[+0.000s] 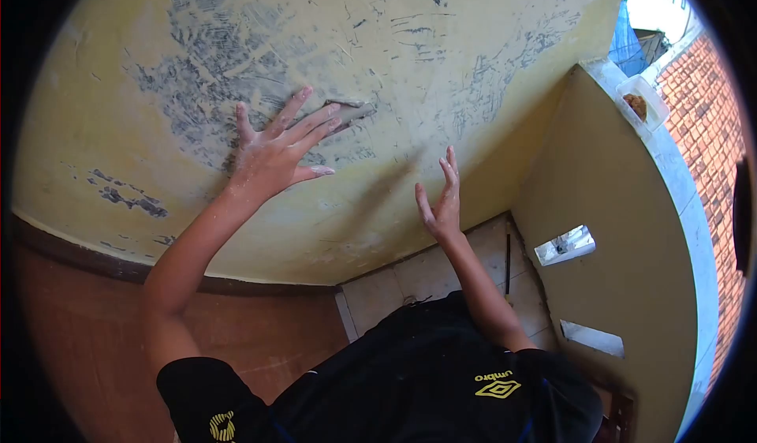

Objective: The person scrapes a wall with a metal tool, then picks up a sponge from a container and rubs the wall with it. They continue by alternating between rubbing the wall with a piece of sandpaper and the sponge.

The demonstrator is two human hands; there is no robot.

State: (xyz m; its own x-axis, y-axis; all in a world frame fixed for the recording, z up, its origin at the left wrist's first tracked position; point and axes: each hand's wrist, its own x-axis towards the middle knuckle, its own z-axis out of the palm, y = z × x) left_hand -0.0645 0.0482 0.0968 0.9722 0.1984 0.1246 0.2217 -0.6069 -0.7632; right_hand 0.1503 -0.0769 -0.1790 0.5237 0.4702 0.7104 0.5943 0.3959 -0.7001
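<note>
My left hand (pixel 272 155) is spread over the yellow wall (pixel 378 194), fingers apart and dusted with pale powder. Right at its fingertips shows a small flat grey piece with a dark edge (pixel 353 113); I cannot tell whether the fingers press on it. Around that hand the wall's paint is scraped into dark grey patches (pixel 209 64). Lower and to the right, my right hand (pixel 445 205) is held up with its fingers apart and nothing in them. It has powder on it too, and a soft shadow falls on the wall beside it.
A low wall (pixel 623 190) with slots curves along the right side. On its pale ledge (pixel 684 183) stands a white plastic tub (pixel 648 104) with something brown inside. Roof tiles (pixel 710 104) lie beyond. Below are a reddish-brown surface (pixel 260 325) and a tiled floor (pixel 378 291).
</note>
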